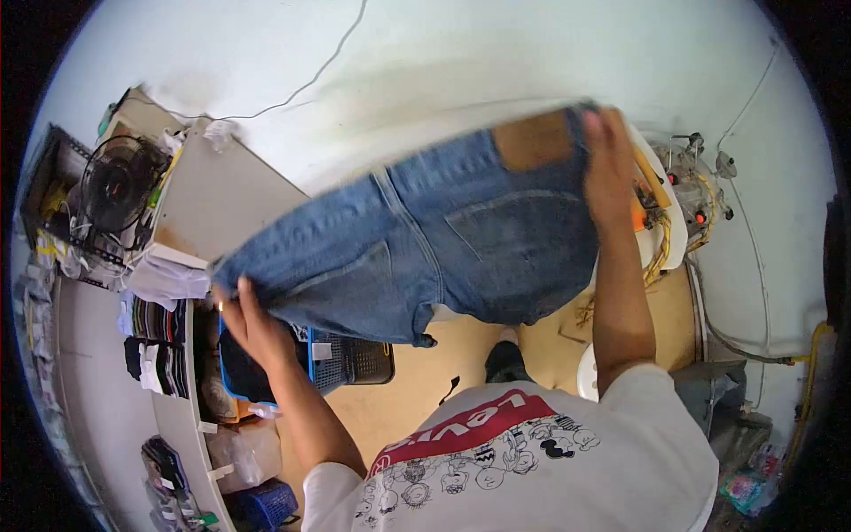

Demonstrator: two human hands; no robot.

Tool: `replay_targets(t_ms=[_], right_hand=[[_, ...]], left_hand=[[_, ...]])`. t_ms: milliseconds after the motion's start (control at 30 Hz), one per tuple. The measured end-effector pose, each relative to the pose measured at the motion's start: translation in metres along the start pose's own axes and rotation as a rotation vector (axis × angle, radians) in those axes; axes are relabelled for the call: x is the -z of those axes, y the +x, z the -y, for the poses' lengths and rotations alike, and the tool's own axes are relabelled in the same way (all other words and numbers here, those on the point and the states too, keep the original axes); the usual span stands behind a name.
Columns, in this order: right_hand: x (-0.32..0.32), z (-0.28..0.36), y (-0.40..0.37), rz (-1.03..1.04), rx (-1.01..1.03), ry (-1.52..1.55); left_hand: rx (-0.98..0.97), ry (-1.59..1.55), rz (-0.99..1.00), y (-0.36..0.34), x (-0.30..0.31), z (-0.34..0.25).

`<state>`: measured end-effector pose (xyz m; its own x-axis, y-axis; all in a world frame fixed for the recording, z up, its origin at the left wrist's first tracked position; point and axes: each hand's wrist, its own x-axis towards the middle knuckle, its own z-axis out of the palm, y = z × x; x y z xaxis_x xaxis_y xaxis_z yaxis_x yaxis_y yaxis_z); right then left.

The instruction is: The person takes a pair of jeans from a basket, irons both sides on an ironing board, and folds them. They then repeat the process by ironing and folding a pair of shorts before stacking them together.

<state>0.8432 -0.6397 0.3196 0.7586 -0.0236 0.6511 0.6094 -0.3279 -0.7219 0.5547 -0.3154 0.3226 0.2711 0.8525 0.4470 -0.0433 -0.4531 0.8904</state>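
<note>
Blue denim jeans (523, 239), centre: stretched in the air, back pockets visible, waistband rising from 9 o'clock to 1 o'clock. A brown rectangular patch (536, 140) lies on the waistband towards 1 o'clock.

Left hand (253, 328), 8 o'clock: pinches one end of the waistband. Right hand (609, 173), 2 o'clock: grips the opposite end, its fingertips blurred by motion.

The jeans partly hide a blue plastic basket (325, 377) at 7 o'clock, which holds dark cloth; the left hand and forearm also cross in front of it. A black plastic basket (368, 362) stands just beside it. Folded dark and striped textiles (158, 319) are stacked on shelves at 9 o'clock. At 10 o'clock, a black fan (120, 184) stands near a pale flat panel (232, 199), whose lower corner meets the jeans in view.

At 2 o'clock, the right hand partly covers a white curved board (676, 235) bearing orange parts. A thin dark cable (319, 75) runs along the pale wall (461, 44) at 11 o'clock. The wearer's white printed T-shirt (532, 479) fills 6 o'clock.
</note>
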Motion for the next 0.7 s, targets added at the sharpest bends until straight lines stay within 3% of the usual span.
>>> replay_targets(t_ms=[33,67,100,133,167,200,233,300,400,500,533,600,667,700], right_hand=[[0.024,0.010,-0.021,-0.222,0.186,-0.187],[0.061,0.013,-0.039,-0.319,0.146,-0.371],[0.083,0.068,-0.052,-0.452,-0.048,0.234],[0.123,0.059,-0.055,-0.241,0.181,0.896],[0.143,0.091,-0.050,-0.081,0.332,0.895],[0.149,0.123,-0.049,0.026,0.385,0.822],[0.140,0.148,-0.040,0.078,0.308,0.687],[0.099,0.182,-0.023,0.251,0.174,0.582],[0.028,0.188,-0.025,0.415,0.015,0.585],[-0.006,0.177,-0.044,0.425,-0.073,0.549],[-0.003,0.171,-0.044,0.423,-0.091,0.554],[0.021,0.160,-0.039,0.396,-0.131,0.620],[0.044,0.142,-0.042,0.354,-0.194,0.760],[0.055,0.121,-0.049,0.321,-0.235,0.852]], left_hand=[[-0.096,-0.216,-0.031,-0.012,0.026,-0.001],[-0.197,-0.431,-0.068,-0.022,0.048,-0.003],[-0.214,-0.449,-0.089,-0.006,0.084,0.000],[-0.506,-0.539,0.321,0.027,0.136,0.008],[-0.791,-0.595,0.743,0.039,0.174,0.008],[-0.464,-0.760,0.586,0.034,0.191,-0.004],[-0.384,-0.826,0.434,0.023,0.153,-0.036],[-0.420,-0.775,0.298,-0.008,0.061,-0.117],[-0.526,-0.681,0.426,-0.035,0.004,-0.197],[-0.493,-0.646,0.630,-0.039,-0.001,-0.215],[-0.483,-0.652,0.646,-0.037,-0.004,-0.212],[-0.164,-0.824,0.789,-0.041,-0.009,-0.198],[-0.410,-0.654,0.654,-0.054,-0.008,-0.210],[-0.356,-0.719,0.655,-0.053,-0.014,-0.204]])
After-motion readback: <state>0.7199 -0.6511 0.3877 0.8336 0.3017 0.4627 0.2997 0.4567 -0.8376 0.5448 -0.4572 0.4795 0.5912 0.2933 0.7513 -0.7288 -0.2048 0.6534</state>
